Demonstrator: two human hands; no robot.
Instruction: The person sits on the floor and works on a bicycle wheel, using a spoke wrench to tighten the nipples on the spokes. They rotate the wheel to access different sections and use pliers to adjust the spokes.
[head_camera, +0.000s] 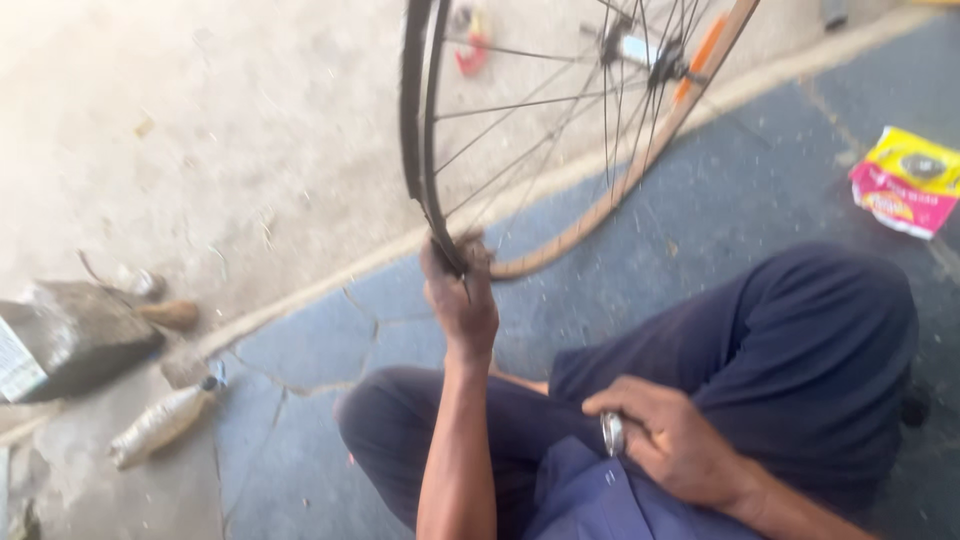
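Observation:
A bicycle wheel (520, 110) with thin spokes and a dark rim stands upright on the blue floor in front of me. My left hand (460, 300) is closed around the bottom of its rim. My right hand (670, 440) rests on my lap and is closed on a small shiny metal tool (612, 433). My legs in dark blue trousers (800, 350) are folded under me on the floor. The hub (640, 50) of the wheel sits near the top of the view.
A dark block (70, 335) and a wooden-handled tool (165, 313) lie at the left. A plastic bottle (160, 422) lies near the cracked floor edge. A yellow and pink packet (908, 180) is at the right. A red object (470, 50) lies beyond the wheel.

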